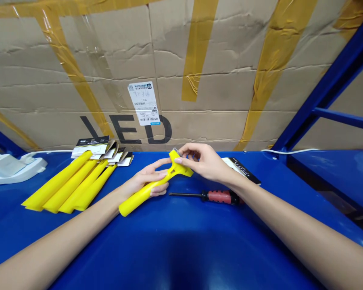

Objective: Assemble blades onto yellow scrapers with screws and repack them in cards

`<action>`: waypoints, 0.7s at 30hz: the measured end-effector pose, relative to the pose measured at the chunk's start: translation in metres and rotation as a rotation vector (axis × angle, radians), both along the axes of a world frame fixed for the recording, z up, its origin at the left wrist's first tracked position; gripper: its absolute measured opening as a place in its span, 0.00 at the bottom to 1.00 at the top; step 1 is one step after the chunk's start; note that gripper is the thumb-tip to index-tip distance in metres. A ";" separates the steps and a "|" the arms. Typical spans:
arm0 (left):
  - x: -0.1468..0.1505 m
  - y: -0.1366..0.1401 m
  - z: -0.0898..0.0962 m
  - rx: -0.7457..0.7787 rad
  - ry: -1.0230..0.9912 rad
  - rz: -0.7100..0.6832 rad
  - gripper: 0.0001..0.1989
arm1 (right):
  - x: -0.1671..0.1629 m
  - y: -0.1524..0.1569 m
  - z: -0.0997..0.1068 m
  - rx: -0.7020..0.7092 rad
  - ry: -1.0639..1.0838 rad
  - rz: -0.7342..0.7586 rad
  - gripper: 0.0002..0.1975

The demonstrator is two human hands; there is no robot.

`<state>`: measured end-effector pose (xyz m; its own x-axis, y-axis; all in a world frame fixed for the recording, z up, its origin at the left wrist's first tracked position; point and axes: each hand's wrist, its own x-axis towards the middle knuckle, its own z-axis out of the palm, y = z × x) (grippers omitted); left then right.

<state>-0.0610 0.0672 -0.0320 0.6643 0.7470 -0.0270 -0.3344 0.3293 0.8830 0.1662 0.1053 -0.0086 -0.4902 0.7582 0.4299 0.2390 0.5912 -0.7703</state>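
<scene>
A yellow plastic scraper (pixel 145 192) with a long round handle and a wide head is held over the blue table. My left hand (pixel 148 180) grips its handle near the head. My right hand (pixel 204 162) pinches the head, fingertips at the blade end where a thin grey blade edge shows. A screwdriver (pixel 211 196) with a red and black handle lies on the table just below my right wrist, shaft pointing left.
Several more yellow scrapers (pixel 71 186) lie side by side at the left, with black and white packaging cards (pixel 99 151) behind them. Another card (pixel 242 169) lies behind my right wrist. A white power strip (pixel 10 169) sits far left. Taped cardboard boxes (pixel 181 72) form the back wall; a blue rack post (pixel 329 84) rises right.
</scene>
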 end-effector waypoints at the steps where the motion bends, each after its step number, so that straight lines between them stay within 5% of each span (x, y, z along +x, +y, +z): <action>1: -0.001 0.001 -0.001 -0.005 0.002 0.008 0.25 | 0.000 0.000 -0.001 -0.005 0.005 -0.002 0.15; 15: -0.002 0.003 -0.004 -0.003 -0.006 -0.012 0.23 | 0.002 0.001 0.002 -0.237 0.075 0.037 0.18; 21: 0.002 0.003 -0.003 -0.047 0.001 0.111 0.25 | 0.034 0.016 0.015 -0.013 -0.191 -0.094 0.08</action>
